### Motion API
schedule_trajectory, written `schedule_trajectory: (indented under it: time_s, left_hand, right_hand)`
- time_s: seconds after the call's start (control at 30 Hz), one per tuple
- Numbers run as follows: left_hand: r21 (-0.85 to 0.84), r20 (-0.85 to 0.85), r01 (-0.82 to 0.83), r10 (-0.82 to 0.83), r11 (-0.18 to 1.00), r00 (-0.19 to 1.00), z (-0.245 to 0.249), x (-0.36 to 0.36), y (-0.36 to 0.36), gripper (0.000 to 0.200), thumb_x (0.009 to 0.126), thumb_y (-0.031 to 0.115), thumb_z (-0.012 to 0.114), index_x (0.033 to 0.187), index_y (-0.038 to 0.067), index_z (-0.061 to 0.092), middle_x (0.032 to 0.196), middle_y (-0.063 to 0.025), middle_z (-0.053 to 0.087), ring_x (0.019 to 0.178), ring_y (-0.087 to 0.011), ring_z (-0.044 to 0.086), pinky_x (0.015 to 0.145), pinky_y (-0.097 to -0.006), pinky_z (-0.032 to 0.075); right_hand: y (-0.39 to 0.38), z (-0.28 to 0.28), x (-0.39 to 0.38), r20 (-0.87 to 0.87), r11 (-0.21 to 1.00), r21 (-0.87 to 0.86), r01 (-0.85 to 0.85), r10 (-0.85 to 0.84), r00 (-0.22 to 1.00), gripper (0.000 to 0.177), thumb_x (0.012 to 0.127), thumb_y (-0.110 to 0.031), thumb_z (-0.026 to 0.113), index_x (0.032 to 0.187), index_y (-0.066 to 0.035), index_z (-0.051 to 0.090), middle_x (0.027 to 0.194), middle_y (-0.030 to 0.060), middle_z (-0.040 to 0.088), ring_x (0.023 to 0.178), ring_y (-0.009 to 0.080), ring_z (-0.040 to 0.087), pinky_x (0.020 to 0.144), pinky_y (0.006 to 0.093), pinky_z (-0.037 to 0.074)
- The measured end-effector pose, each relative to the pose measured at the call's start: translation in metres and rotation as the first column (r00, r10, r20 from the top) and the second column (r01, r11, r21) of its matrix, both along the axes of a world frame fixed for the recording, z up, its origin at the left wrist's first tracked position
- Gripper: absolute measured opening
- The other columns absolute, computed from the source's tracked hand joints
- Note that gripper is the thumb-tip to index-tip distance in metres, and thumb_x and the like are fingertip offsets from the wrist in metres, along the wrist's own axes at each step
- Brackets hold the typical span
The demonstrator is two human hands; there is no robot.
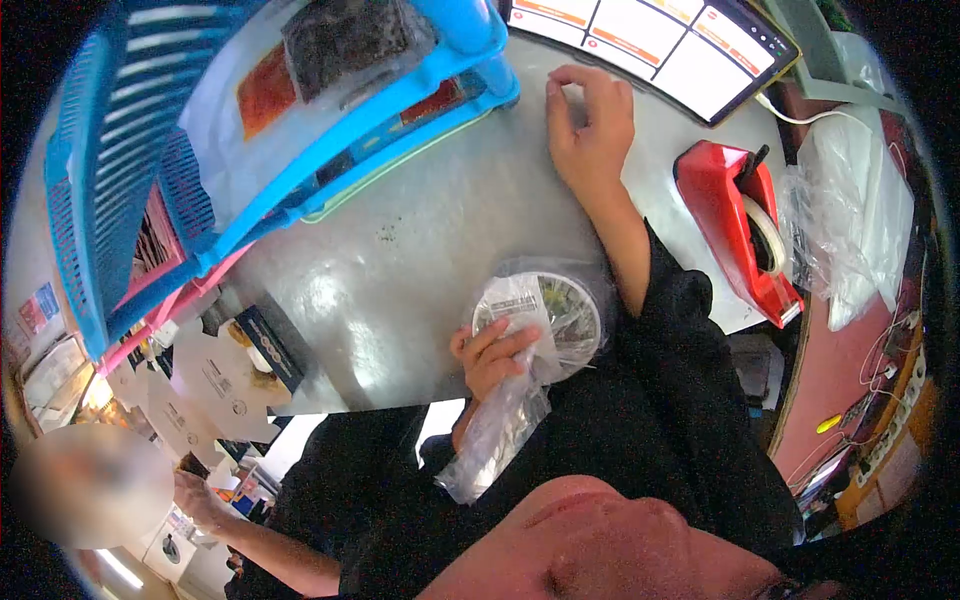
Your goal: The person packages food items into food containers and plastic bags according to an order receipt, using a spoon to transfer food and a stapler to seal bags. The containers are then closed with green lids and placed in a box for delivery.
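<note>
My left hand [495, 360] lies low on the steel table with its fingers curled over a clear plastic bag [505, 420]. Inside the bag is a round container [570, 305] with a white rim and a printed label; its greenish contents show blurrily through the film. The bag's gathered end hangs toward my body. Farther forward, my right hand [595, 125] rests just below a lit tablet [640, 35], its thumb and bent forefinger apart and holding nothing. A red tape dispenser [715, 205] with a roll of tape stands to the right of that forearm.
Blue plastic baskets [400, 105] with flat packets fill the left side. Clear plastic bags [860, 215] lie at the right, near a white cable [820, 116]. Cardboard pieces [215, 375] are at the lower left, where another person's hand [200, 500] shows.
</note>
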State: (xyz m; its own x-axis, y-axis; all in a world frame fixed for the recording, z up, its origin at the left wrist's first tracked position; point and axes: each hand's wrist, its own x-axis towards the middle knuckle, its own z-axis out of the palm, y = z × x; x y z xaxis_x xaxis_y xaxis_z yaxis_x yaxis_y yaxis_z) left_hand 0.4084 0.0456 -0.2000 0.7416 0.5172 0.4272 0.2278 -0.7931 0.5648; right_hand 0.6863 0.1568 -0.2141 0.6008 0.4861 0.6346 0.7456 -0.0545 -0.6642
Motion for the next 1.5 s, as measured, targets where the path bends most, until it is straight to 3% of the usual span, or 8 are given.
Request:
schedule_trajectory:
  time_s: [0.17,0.33,0.5,0.77,1.17,1.3,1.4,1.5]
  left_hand:
    - [-0.037,0.016,0.047,-0.046,0.998,0.999,0.003,0.012,0.010,0.016,0.093,0.030,0.045,0.105,0.020,0.042,0.123,-0.0033,0.058,0.123,-0.0224,0.043,0.102,-0.0360,0.022]
    - [-0.070,0.091,-0.086,0.092,0.994,0.992,0.003,0.043,0.048,0.010,0.081,0.026,0.057,0.082,0.021,0.049,0.099,0.0015,0.069,0.110,-0.0167,0.052,0.099,-0.0405,0.029]
    - [-0.100,0.106,-0.107,0.117,0.989,0.988,0.010,0.068,0.073,0.008,0.079,0.026,0.060,0.082,0.020,0.055,0.099,0.0020,0.068,0.106,-0.0172,0.053,0.099,-0.0403,0.030]
    - [-0.062,0.043,-0.134,0.137,0.989,0.990,0.009,0.071,0.067,0.032,0.071,0.037,0.071,0.095,0.018,0.063,0.097,0.0040,0.066,0.102,-0.0170,0.051,0.097,-0.0404,0.031]
    - [0.002,0.063,-0.168,0.168,0.986,0.984,0.024,0.081,0.062,0.038,0.070,0.048,0.069,0.095,0.019,0.068,0.100,0.0050,0.065,0.103,-0.0180,0.049,0.096,-0.0393,0.031]
    - [0.033,-0.010,-0.130,0.131,0.991,0.991,0.033,0.081,0.064,0.033,0.070,0.046,0.070,0.084,0.017,0.069,0.096,0.0028,0.067,0.101,-0.0202,0.049,0.090,-0.0388,0.035]
    - [0.030,0.021,-0.108,0.107,0.994,0.994,0.032,0.083,0.062,0.026,0.067,0.038,0.074,0.082,0.017,0.069,0.093,0.0040,0.067,0.100,-0.0195,0.049,0.089,-0.0382,0.035]
    - [0.001,0.050,-0.131,0.130,0.991,0.990,0.029,0.082,0.059,0.022,0.066,0.034,0.075,0.084,0.021,0.070,0.091,0.0077,0.067,0.101,-0.0169,0.048,0.091,-0.0378,0.032]
  right_hand:
    - [0.000,0.003,-0.001,0.013,0.997,-0.063,-0.042,0.043,0.999,0.012,0.075,-0.006,0.064,0.086,-0.009,0.061,0.086,0.0035,0.064,0.077,0.0213,0.054,0.071,0.0300,0.041]
    - [-0.004,0.004,0.001,-0.095,0.996,-0.059,-0.060,0.054,0.994,0.013,0.075,-0.005,0.063,0.087,-0.009,0.061,0.090,0.0038,0.065,0.078,0.0217,0.055,0.074,0.0307,0.040]
    - [0.000,0.004,0.011,-0.010,0.997,-0.045,-0.068,0.068,0.998,0.016,0.073,-0.008,0.065,0.088,-0.010,0.062,0.101,0.0026,0.066,0.082,0.0209,0.054,0.077,0.0300,0.040]
    - [-0.001,0.008,0.009,0.139,0.923,-0.372,-0.098,0.159,0.977,0.032,0.073,-0.026,0.065,0.103,-0.016,0.060,0.142,-0.0009,0.038,0.098,0.0265,0.048,0.090,0.0363,0.032]
    - [0.000,0.016,0.006,0.090,0.957,-0.283,-0.056,0.085,0.992,0.036,0.073,-0.030,0.067,0.106,-0.015,0.059,0.141,0.0033,0.040,0.099,0.0254,0.047,0.091,0.0356,0.030]
    - [-0.001,0.016,0.007,0.118,0.961,-0.271,-0.046,0.081,0.990,0.038,0.073,-0.032,0.068,0.106,-0.015,0.059,0.141,0.0039,0.040,0.100,0.0251,0.047,0.092,0.0355,0.030]
    - [-0.007,0.030,0.009,0.101,0.953,-0.297,-0.066,0.101,0.990,0.036,0.070,-0.015,0.066,0.104,-0.007,0.056,0.126,0.0129,0.050,0.092,0.0277,0.050,0.083,0.0386,0.038]
    - [-0.007,0.024,0.008,0.029,0.952,-0.285,-0.109,0.122,0.992,0.041,0.063,-0.014,0.066,0.102,-0.008,0.056,0.137,0.0163,0.040,0.099,0.0331,0.045,0.089,0.0412,0.032]
